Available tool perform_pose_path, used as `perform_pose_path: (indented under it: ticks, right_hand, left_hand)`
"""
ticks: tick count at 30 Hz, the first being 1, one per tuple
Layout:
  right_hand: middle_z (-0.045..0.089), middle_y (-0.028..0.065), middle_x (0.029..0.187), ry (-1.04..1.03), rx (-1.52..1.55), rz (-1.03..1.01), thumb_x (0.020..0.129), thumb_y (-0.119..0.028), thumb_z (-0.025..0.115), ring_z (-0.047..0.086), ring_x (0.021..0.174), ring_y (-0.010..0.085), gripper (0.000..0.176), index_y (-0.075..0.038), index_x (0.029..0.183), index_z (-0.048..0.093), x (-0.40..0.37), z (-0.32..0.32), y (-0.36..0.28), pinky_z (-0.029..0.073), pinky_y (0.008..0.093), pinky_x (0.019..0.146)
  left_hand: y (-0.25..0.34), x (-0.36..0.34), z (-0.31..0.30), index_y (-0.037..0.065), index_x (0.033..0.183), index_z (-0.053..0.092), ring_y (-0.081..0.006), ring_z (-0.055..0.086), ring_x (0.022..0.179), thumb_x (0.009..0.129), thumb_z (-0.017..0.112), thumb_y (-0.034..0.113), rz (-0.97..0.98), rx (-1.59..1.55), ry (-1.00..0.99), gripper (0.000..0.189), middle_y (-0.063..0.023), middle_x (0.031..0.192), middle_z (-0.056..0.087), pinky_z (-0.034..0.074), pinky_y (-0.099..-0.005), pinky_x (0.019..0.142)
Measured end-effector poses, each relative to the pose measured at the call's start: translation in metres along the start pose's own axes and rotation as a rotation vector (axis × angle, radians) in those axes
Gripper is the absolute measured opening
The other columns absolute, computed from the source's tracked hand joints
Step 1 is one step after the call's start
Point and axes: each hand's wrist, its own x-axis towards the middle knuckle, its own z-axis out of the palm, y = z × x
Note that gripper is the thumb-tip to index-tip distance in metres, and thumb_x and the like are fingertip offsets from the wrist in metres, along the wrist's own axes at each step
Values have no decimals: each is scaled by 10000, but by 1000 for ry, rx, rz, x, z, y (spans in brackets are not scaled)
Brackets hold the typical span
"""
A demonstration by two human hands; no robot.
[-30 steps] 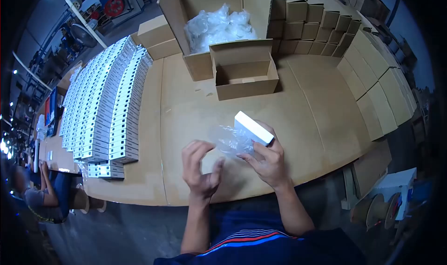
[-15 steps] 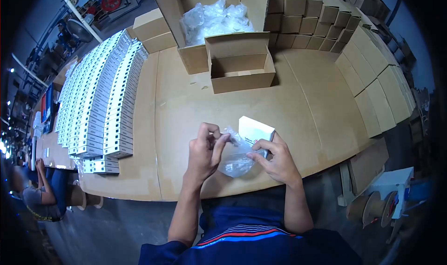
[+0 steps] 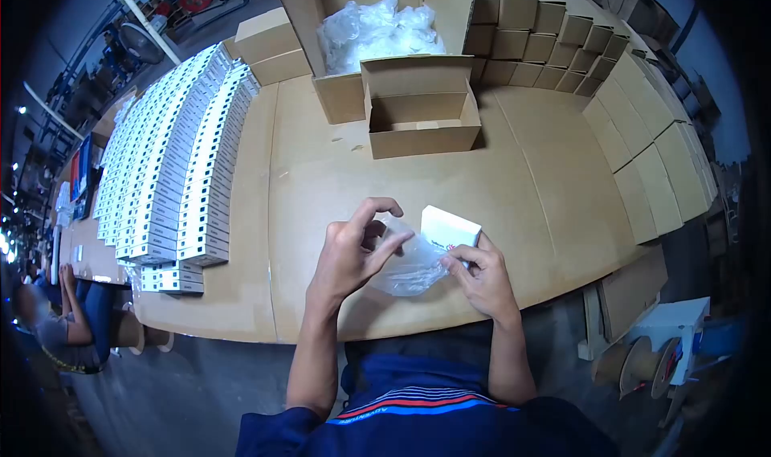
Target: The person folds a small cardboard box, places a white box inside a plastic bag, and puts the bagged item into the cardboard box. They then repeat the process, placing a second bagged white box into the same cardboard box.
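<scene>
A clear plastic bag (image 3: 405, 274) hangs between my two hands above the cardboard-covered table. My left hand (image 3: 347, 252) is at the bag's left side, with thumb and index finger spread apart and the other fingers curled behind them. In my right hand (image 3: 482, 280) is a small white box (image 3: 447, 227) with print on its face, tilted and standing up behind the bag. That hand's thumb and index finger also pinch the bag's right edge, so the lower part of the box is hidden.
An open cardboard carton (image 3: 426, 141) stands ahead, before a large box (image 3: 341, 99) of clear plastic bags (image 3: 381, 35). Rows of stacked white boxes (image 3: 165, 160) line the left. Brown cartons (image 3: 642, 152) are stacked right and back right. A person (image 3: 68, 320) sits far left.
My left thumb and index finger have come apart from their pinch on the bag. The bag is spread wider towards the left. My right hand keeps its hold on the white box.
</scene>
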Motion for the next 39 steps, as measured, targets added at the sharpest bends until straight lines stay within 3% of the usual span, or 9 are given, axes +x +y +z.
perform_pose_path:
  ticks: [9,13,14,17,20,23,26,35,39]
  right_hand:
    - [651,163,1059,-118,-22,-60,864,-171,827,663,965,275,177,-44,981,790,17,9,-15,531,364,821]
    - [653,168,1056,37,161,-17,880,-86,808,664,960,234,150,34,959,765,11,26,-1,534,329,780]
    - [646,161,1063,75,123,2,897,-61,799,657,954,212,160,67,979,748,10,25,1,533,312,789]
    - [637,147,1065,249,279,7,914,-55,789,652,940,199,173,82,1005,736,6,32,9,539,302,797]
    - [627,135,1093,254,280,-19,922,-49,781,648,950,193,163,84,1001,728,7,36,7,537,303,831]
    - [627,130,1100,205,200,-74,914,-50,787,644,983,205,149,66,991,733,5,38,9,531,316,849]
    - [633,128,1088,176,189,-123,905,-55,793,637,1023,221,136,49,975,741,7,40,8,523,329,866]
    - [649,148,1091,84,228,-81,882,-48,802,639,1031,245,141,49,967,743,13,33,5,518,342,871]
    - [653,160,1122,-50,159,-92,874,-50,801,651,1020,272,175,49,1005,741,20,25,1,519,358,892]
  left_hand:
    - [16,12,5,82,1119,656,-85,563,419,960,745,140,-47,91,30,191,-37,516,593,378,-274,421]
    - [-9,11,-6,47,1109,647,-64,470,407,1081,551,394,52,-111,389,361,25,466,457,359,-271,413]
    - [-18,11,-10,9,1104,626,-50,487,476,1099,471,463,130,-270,532,480,45,507,426,410,-232,501]
    - [-30,-3,2,-7,1309,485,-168,609,992,1000,628,549,85,-551,676,652,-113,1080,599,511,-314,900]
    - [-48,-40,34,-16,1443,383,-244,509,1301,910,799,345,-154,-681,326,767,-146,1348,513,404,-402,1119]
    - [-29,-45,36,-26,1303,564,-187,648,1095,803,886,98,-383,-617,137,608,-110,1178,671,523,-338,973]
    - [-30,-44,32,-34,1219,622,-157,690,946,778,907,95,-396,-437,82,541,-94,1057,723,560,-298,874]
    - [-30,-42,31,-16,1151,613,-156,685,958,699,964,124,-173,-571,220,588,-89,1039,711,557,-293,867]
    - [-34,-44,22,-23,1154,612,-161,676,988,696,959,119,-303,-424,70,593,-75,1022,680,554,-305,876]
